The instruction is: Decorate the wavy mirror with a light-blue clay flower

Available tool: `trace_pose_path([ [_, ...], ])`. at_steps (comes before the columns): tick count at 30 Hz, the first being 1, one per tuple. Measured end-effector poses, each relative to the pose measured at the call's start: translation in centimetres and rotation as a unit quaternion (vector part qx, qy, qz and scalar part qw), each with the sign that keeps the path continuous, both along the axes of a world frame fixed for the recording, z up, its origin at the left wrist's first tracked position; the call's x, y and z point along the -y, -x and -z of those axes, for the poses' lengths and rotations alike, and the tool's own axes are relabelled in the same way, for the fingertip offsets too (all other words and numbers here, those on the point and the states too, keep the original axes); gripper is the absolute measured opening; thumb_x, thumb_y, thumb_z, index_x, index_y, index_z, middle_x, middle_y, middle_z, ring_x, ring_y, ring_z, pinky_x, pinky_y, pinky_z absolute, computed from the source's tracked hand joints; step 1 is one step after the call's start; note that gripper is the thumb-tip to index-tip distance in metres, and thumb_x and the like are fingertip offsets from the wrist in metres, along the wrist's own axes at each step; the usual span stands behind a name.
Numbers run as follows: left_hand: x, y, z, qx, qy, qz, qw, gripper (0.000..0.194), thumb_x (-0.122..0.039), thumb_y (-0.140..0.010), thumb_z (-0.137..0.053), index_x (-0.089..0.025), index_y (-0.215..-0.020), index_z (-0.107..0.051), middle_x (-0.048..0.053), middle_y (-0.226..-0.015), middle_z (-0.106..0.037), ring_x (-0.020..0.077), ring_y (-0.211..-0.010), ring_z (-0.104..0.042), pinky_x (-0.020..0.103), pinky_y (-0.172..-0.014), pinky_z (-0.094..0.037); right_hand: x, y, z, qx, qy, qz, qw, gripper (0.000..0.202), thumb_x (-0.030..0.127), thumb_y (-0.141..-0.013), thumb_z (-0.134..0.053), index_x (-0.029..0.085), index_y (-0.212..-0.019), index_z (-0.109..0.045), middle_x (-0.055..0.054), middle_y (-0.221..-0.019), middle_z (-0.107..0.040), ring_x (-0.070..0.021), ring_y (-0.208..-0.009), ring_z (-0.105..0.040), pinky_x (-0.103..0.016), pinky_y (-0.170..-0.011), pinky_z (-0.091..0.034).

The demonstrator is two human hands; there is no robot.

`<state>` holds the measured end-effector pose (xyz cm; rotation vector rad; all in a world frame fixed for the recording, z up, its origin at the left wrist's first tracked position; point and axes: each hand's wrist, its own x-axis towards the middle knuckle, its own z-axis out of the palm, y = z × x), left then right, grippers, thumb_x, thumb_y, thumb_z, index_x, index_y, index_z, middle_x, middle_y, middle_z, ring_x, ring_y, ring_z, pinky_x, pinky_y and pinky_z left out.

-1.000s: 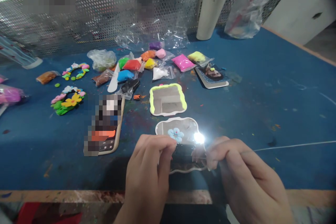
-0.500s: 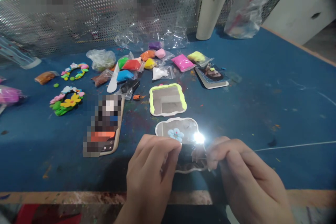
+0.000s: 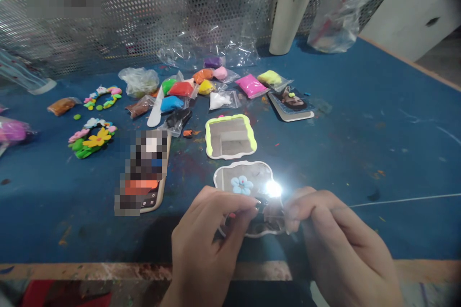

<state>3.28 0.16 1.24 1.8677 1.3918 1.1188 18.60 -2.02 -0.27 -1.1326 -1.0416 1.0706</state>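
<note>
A white-framed mirror [image 3: 266, 168] with a wavy edge lies near the table's front, between my two hands. On its glass sits a light blue clay flower [image 3: 242, 185] with a small red dot in the middle. My left hand [image 3: 212, 230] is over the mirror's lower left, thumb and fingertips pinched together just below the flower; what they hold, if anything, cannot be made out. By the mirror's right edge, my right hand [image 3: 334, 230] is closed with its fingers curled, their contents hidden. A bright glare covers part of the glass.
Behind lies another mirror [image 3: 230, 136] with yellow clay on its frame. A phone [image 3: 163, 177] is at left, near two clay-decorated rings [image 3: 97, 139]. Bags of coloured clay [image 3: 252, 85], a small booklet [image 3: 293, 105] and a tall tumbler [image 3: 293, 14] stand further back.
My left hand's fingertips have shifted slightly right and down off the blue flower, so more of it shows. My right hand has barely moved.
</note>
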Motion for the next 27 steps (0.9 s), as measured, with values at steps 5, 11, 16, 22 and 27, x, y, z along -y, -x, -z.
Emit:
trace_pose_path([
  [5, -0.06, -0.31, -0.12, 0.064, 0.058, 0.002, 0.996, 0.016, -0.012, -0.079, -0.068, -0.028, -0.081, -0.066, -0.005, -0.076, -0.068, 0.0134, -0.069, -0.065, 0.026, -0.062, -0.054, 0.09, 0.12, -0.07, -0.002, 0.002, 0.008, 1.0, 0.029, 0.027, -0.096, -0.043, 0.025, -0.075, -0.063, 0.001, -0.072, -0.056, -0.0119, -0.067, -0.053, -0.024, -0.061, -0.042],
  [11, -0.1, -0.38, 0.34, 0.12, 0.074, -0.014, 0.99, 0.011, -0.014, -0.08, -0.065, -0.024, -0.074, -0.063, -0.001, -0.072, -0.067, 0.0166, -0.068, -0.066, 0.03, -0.062, -0.058, -0.04, 0.15, 0.02, -0.006, -0.004, 0.028, 1.0, 0.029, 0.027, -0.096, -0.043, 0.024, -0.074, -0.062, 0.001, -0.069, -0.055, -0.0125, -0.068, -0.051, -0.024, -0.061, -0.04],
  [16, -0.13, -0.21, 0.72, 0.115, 0.044, -0.057, 0.991, 0.003, -0.022, -0.084, -0.061, -0.025, -0.083, -0.061, 0.001, -0.074, -0.067, 0.0166, -0.064, -0.066, 0.03, -0.055, -0.058, -0.1, 0.23, -0.08, -0.026, -0.001, 0.04, 0.999, 0.029, 0.03, -0.096, -0.044, 0.025, -0.074, -0.063, 0.001, -0.069, -0.055, -0.0128, -0.069, -0.05, -0.025, -0.061, -0.039],
  [22, -0.16, -0.25, 0.41, 0.113, 0.044, 0.002, 0.993, 0.011, -0.015, -0.085, -0.057, -0.025, -0.085, -0.062, 0.0, -0.074, -0.067, 0.016, -0.065, -0.066, 0.029, -0.059, -0.058, -0.1, 0.35, -0.15, -0.034, 0.006, 0.032, 0.999, 0.029, 0.03, -0.096, -0.043, 0.025, -0.075, -0.062, 0.002, -0.069, -0.054, -0.0123, -0.068, -0.051, -0.025, -0.062, -0.039],
  [27, -0.14, -0.34, 0.14, 0.102, 0.057, 0.027, 0.993, 0.015, -0.013, -0.087, -0.054, -0.026, -0.088, -0.063, -0.001, -0.076, -0.068, 0.014, -0.065, -0.065, 0.026, -0.056, -0.055, -0.12, 0.3, 0.01, -0.042, 0.001, 0.03, 0.999, 0.028, 0.029, -0.096, -0.043, 0.025, -0.076, -0.062, 0.002, -0.07, -0.054, -0.0126, -0.069, -0.051, -0.026, -0.062, -0.039],
])
